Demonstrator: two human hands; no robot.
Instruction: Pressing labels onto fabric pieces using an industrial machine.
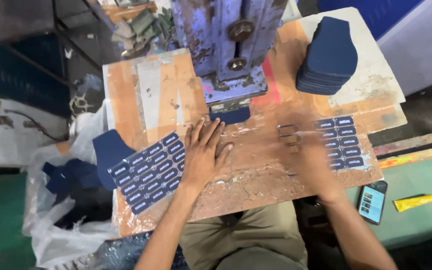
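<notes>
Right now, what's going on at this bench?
A person sits at a worn, tape-covered brown worktable in front of a blue metal press. The left hand lies flat, fingers spread, on the tabletop beside a sheet of small dark blue rectangular labels. The right hand is motion-blurred next to a second, smaller label sheet; what it grips, if anything, is unclear. A dark blue fabric piece sits under the press head, and a stack of dark blue cut pieces waits at the far right.

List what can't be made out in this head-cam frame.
- Right hand: motion-blurred in the head view; grip and whatever it holds unclear.
- Navy piece under the blue press: mostly hidden by the press head.
- Navy label sheets: print too small.
- Phone: screen content too small.
- Press top: cut off by the frame edge.
</notes>
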